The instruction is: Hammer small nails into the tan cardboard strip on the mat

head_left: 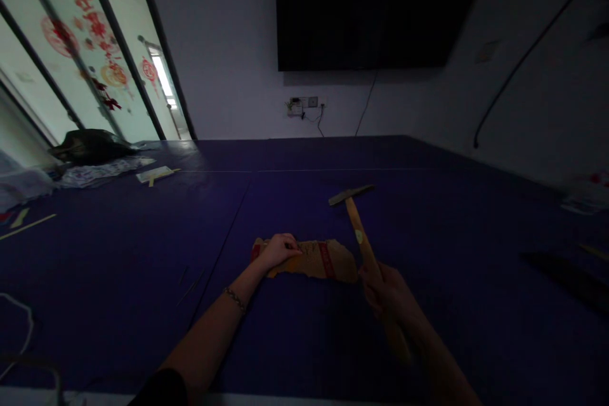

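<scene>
My right hand (387, 288) is wrapped round the wooden handle of a hammer (360, 228). The hammer's dark metal head is raised at the far end, above and to the right of a torn piece of cardboard (340, 260). That brown cardboard, marked with red bands, lies flat on the purple table surface (304, 330). Over its left part rests my left hand (280, 250), thumb and fingers drawn together; whatever they pinch is too small or hidden to name. Several small dark marks or bits show on the cardboard just right of those fingers.
Several thin dark slivers (191, 285) lie left of my left forearm. A black bag (95, 146) and papers (102, 171) sit at the far left. At the right is a dark long object (566, 276). A white cable (28, 323) curls at the near left edge.
</scene>
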The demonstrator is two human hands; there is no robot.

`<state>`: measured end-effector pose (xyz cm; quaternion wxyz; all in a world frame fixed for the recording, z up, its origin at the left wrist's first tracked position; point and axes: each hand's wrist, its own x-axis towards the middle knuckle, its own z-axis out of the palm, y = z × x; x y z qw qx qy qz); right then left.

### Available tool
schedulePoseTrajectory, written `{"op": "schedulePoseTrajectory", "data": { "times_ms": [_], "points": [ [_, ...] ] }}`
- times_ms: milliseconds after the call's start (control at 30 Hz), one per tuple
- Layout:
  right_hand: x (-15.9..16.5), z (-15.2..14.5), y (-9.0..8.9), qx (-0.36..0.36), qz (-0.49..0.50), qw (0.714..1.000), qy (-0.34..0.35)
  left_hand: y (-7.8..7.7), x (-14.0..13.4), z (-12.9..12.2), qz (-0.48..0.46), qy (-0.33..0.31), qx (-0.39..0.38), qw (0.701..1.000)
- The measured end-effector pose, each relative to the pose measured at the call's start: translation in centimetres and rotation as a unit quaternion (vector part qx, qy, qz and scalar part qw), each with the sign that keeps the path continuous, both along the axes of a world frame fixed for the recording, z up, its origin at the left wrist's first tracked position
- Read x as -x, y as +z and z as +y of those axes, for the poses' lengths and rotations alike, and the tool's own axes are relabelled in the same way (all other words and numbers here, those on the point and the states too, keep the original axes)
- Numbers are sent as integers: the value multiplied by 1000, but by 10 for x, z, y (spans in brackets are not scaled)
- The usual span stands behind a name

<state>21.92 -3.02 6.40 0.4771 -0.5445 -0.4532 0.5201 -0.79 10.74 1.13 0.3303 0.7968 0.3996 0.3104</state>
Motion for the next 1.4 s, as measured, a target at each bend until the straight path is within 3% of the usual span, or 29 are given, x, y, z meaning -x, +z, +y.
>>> {"op": "schedulePoseTrajectory", "data": {
  "times_ms": [167,333,533,733,833,1000,1100,1167,1267,1400],
  "points": [
    [32,-42,23,40,-153,987,36,-1,-2,2,-6,4,13,1000],
    [57,-44,25,54,-301,950,59,1,-3,-1,-11,14,23,1000],
    [65,-43,38,35,-309,950,37,1,-5,0,-13,12,19,1000],
    [66,-46,22,35,-368,928,39,-1,-6,1,-18,12,13,1000],
    [66,-49,20,16,-362,931,35,-2,-6,1,-14,9,11,1000],
    [58,-47,36,-7,-330,944,-17,-2,-6,4,6,-3,6,1000],
    [42,-30,34,-6,-219,975,-26,0,-5,4,26,-10,-2,1000],
    [27,-12,23,-23,-90,995,-18,3,-5,2,41,-10,-9,999],
    [3,17,-2,-57,86,995,-7,11,-5,-3,70,-3,-21,997],
    [-19,42,-34,-43,154,987,-32,28,-4,-9,123,27,-28,992]
  ]
}}
